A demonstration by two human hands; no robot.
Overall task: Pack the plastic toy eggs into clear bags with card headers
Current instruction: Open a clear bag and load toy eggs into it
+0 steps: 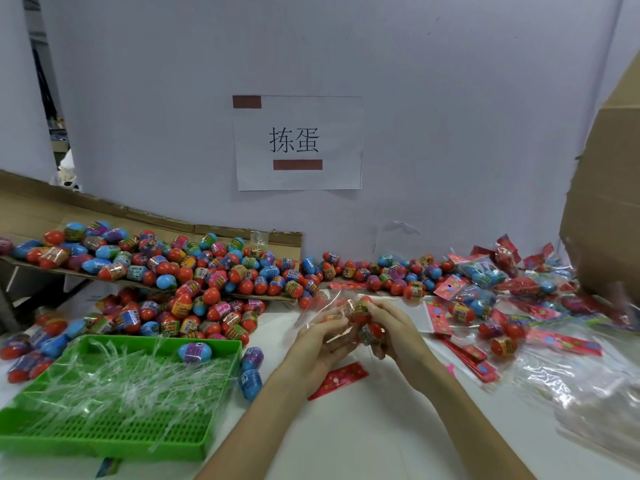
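My right hand [394,327] grips a couple of red toy eggs [370,332] above the white table. My left hand [318,344] holds a clear bag [320,308] by its mouth, right against those eggs. The bag's red card header [337,380] hangs below my left wrist. A large heap of loose red and blue eggs [207,275] covers the cardboard and table to the left and behind. Filled bags with pink headers [481,278] lie piled at the right.
A green plastic tray [214,424] full of clear plastic strips sits at front left, one blue egg [194,352] in it. Empty clear bags [588,386] and red headers [474,358] lie at right. A cardboard box [609,202] stands far right. A grey partition carries a paper sign [298,143].
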